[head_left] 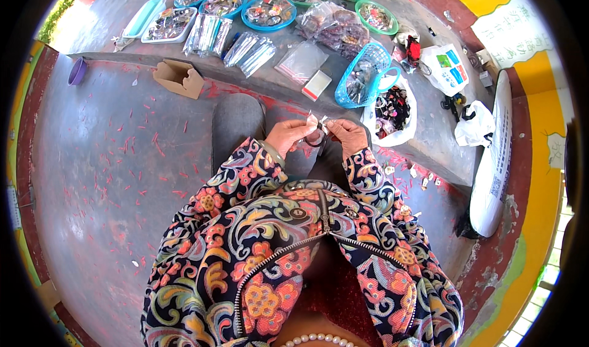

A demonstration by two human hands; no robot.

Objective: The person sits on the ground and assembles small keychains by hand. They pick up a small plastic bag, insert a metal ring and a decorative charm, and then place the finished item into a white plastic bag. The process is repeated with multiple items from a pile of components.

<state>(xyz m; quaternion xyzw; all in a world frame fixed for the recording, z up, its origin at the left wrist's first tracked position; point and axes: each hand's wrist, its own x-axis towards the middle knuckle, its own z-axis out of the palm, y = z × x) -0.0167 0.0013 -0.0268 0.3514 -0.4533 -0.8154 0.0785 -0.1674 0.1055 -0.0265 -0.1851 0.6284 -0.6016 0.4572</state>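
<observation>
Above my lap, my left hand (287,137) and my right hand (348,136) meet with fingertips closed on one small item. It looks like a black hair tie (320,141) with a whitish, shiny piece (312,124) at its top. The dark loop hangs down between the hands. Left fingers pinch the whitish piece, while the right thumb and fingers grip its other side. The item's finer details are too small to make out. Right of my hands, a white plastic bag (388,137) holds many dark hair ties (392,109).
On the raised ledge ahead stand a blue basket (363,71), a small red-and-white box (316,86), clear plastic sleeves (302,61) and several round trays (269,13) of small goods. An open cardboard box (178,78) and a purple bowl (77,71) sit to the left.
</observation>
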